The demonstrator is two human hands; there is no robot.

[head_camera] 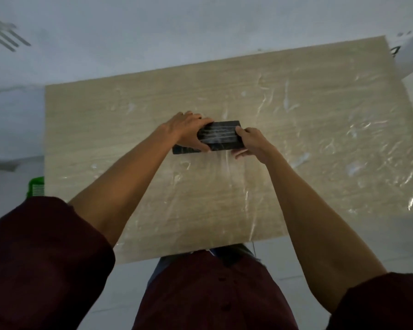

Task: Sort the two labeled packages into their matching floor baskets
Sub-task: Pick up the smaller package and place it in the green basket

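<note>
So from the head cam, both packages sit around the middle of the frame on the pale wood-look table [105, 129], which has crinkly clear film over it. The top package [221, 136] is a dark, flat rectangular block with glare streaks, so I'd guess it's wrapped in something glossy and could be a bit slick. Left hand [188, 132] has its fingers curled over the left end, right hand [253, 144] pinches the right end, thumb on the near side, so both are clamped on it. It holds its shape between the hands and looks stiff and light, though that's a guess. Taking it by the short ends like this seems like the sane grip. Its long axis runs left to right across the frame, tilted a little, right end further up the picture. A second dark package [184, 150] pokes out under the left hand, flat on the table, roughly the same direction. Can't read any labels. Only a sliver of a green basket [36, 186] shows at the left edge, below the table.
</note>
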